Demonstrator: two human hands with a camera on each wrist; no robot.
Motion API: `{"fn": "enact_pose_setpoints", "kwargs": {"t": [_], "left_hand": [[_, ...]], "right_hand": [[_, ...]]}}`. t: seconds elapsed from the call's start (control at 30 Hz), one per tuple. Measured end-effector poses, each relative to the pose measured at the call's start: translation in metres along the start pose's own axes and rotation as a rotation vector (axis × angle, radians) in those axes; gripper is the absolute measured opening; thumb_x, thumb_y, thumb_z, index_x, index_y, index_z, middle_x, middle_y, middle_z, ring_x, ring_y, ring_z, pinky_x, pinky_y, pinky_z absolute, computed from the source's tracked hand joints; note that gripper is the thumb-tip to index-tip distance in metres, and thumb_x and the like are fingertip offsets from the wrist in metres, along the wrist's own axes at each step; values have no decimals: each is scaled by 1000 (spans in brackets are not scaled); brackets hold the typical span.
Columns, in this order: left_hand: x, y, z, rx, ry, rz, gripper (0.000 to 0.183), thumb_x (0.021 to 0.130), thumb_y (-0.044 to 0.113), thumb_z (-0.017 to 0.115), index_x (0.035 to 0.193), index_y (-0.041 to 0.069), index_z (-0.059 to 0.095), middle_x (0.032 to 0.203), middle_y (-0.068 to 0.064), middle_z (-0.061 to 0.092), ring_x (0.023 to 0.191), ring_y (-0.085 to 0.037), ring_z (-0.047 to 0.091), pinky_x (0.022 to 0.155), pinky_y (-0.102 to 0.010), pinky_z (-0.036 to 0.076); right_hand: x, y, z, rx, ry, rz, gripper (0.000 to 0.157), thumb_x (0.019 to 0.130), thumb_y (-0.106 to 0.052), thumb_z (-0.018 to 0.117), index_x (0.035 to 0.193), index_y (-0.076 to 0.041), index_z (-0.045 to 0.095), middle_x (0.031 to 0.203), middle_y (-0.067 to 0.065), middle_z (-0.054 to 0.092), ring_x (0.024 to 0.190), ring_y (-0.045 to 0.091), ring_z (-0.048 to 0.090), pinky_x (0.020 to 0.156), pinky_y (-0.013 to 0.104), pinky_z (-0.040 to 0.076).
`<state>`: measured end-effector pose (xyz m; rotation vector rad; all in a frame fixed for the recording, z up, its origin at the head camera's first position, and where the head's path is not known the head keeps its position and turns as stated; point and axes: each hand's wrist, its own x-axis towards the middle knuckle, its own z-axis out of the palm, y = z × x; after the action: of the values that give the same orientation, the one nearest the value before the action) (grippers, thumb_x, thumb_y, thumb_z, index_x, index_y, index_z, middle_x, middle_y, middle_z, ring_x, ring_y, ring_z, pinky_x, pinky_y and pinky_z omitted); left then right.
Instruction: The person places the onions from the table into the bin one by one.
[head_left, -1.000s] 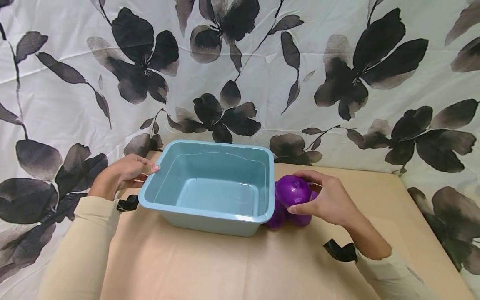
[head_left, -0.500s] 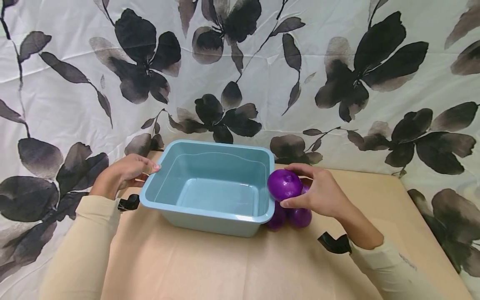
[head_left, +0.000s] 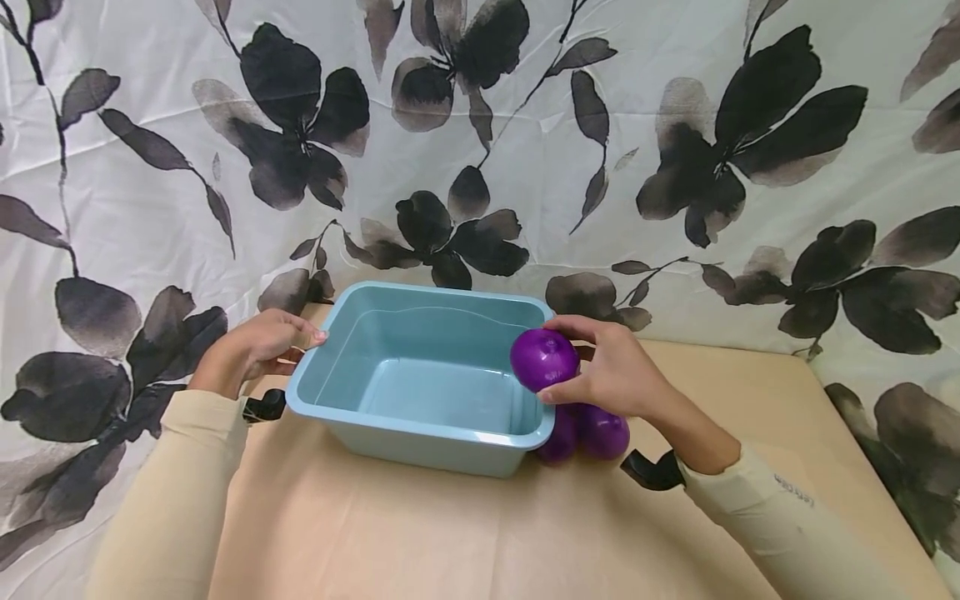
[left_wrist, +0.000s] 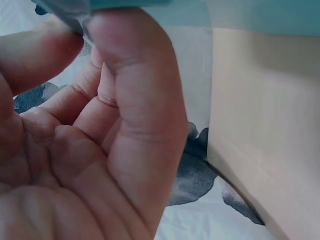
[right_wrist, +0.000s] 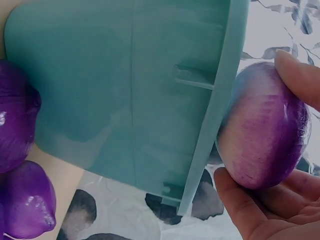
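My right hand (head_left: 611,367) holds a glossy purple onion (head_left: 544,360) between thumb and fingers, at the right end of a light blue plastic tub (head_left: 427,457). In the head view the onion overlaps the tub's right rim. The right wrist view shows the held onion (right_wrist: 267,132), streaked purple and pale, beside the rim's outer edge. My left hand (head_left: 270,343) pinches the tub's left rim between thumb and forefinger; the left wrist view shows these fingers (left_wrist: 142,90) up close. No onion shows inside the tub.
Several more purple onions (head_left: 603,433) lie on the table against the tub's right side, partly hidden behind the tub and right hand. The tan tabletop (head_left: 375,533) meets a white cloth (head_left: 540,183) with dark flowers at the back and sides.
The right hand has moved left and slightly up with the onion, from above the other onions to the tub's right rim. The left hand keeps its hold on the left rim.
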<state>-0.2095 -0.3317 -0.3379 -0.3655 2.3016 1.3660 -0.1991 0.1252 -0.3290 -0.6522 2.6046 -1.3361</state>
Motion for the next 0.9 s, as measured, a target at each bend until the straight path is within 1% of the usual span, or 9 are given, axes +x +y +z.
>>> {"fn": "enact_pose_setpoints", "kwargs": {"t": [0.1, 0.23, 0.33, 0.4, 0.53, 0.77, 0.9], "left_hand": [[-1, 1, -3, -1, 2, -3, 34, 95, 28, 66, 115, 1, 63, 93, 2, 63, 85, -14, 65, 77, -30, 59], [-3, 1, -6, 3, 0, -15, 32, 95, 27, 65, 113, 1, 64, 88, 3, 64, 83, -14, 65, 76, -30, 59], [-4, 1, -6, 7, 2, -15, 32, 95, 27, 66, 112, 1, 65, 92, 1, 63, 83, -15, 66, 77, -30, 59], [-5, 2, -6, 11, 4, -16, 32, 95, 27, 66, 113, 1, 65, 95, 0, 62, 84, -15, 66, 77, -31, 59], [-5, 1, -6, 7, 6, -26, 30, 95, 26, 65, 113, 2, 64, 95, 0, 62, 84, -15, 66, 79, -31, 59], [-1, 3, -2, 15, 12, -11, 32, 95, 26, 65, 115, 1, 63, 99, -1, 61, 85, -15, 66, 78, -30, 59], [1, 4, 1, 12, 3, -17, 31, 95, 25, 65, 113, 0, 63, 94, -1, 63, 85, -16, 66, 78, -31, 59]], "right_hand": [[10, -7, 2, -21, -16, -11, 82, 58, -32, 96, 130, -17, 58, 128, 9, 63, 110, 33, 68, 88, 44, 59], [20, -16, 7, -17, -35, -26, 81, 57, -29, 96, 128, -20, 59, 125, 5, 64, 107, 28, 70, 86, 40, 60], [27, -24, 11, -44, -31, -45, 80, 56, -30, 96, 127, -22, 60, 122, 3, 66, 103, 24, 70, 84, 38, 60], [31, -29, 14, -84, -16, -62, 80, 55, -32, 96, 126, -22, 61, 120, 1, 67, 104, 22, 69, 83, 38, 60], [41, -37, 20, -133, -11, -93, 78, 55, -34, 96, 125, -23, 63, 119, -2, 69, 107, 19, 66, 83, 37, 59], [52, -46, 28, -147, -41, -126, 77, 55, -34, 96, 124, -22, 64, 118, -1, 70, 107, 19, 65, 83, 36, 58], [59, -49, 32, -166, -64, -145, 78, 56, -35, 96, 125, -21, 63, 119, -2, 69, 108, 17, 64, 84, 36, 58]]}}
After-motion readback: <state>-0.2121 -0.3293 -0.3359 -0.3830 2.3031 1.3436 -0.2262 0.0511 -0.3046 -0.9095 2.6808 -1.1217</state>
